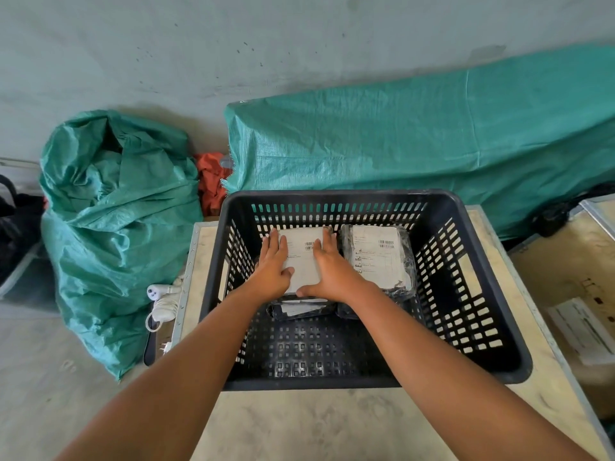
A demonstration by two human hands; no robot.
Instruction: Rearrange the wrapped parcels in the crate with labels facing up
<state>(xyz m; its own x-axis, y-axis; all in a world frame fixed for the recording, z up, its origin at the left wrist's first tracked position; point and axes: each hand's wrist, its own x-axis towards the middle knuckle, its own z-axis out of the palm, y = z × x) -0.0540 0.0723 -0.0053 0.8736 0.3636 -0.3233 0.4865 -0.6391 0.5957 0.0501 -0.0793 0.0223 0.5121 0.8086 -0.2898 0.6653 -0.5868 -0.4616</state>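
- While both palms press flat on it, the left parcel (304, 257) lies label up in the far left part of the crate (479, 294); neither grip is closed around anything, fingers stretched out.
- Left hand (273, 264) covers the parcel's left edge, its thumb resting on the white label (301, 251).
- Right hand (329, 266) covers the label's right side, thumb pointing left along the near edge.
- Under this parcel sits another dark wrapped parcel (299, 309), its near end showing.
- Just beside, to the right, a second top parcel (379, 257) lies label up, wrapped in dark film, also on something dark beneath.
- Near half of the crate floor is bare.
- Black slotted crate stands on a pale desk (332, 424).
- Left of the desk, on the floor, lie a white cable bundle (163, 302) and a crumpled green sack (113, 211).
- Behind the crate, a green tarp (416, 134) covers a long shape along the wall.
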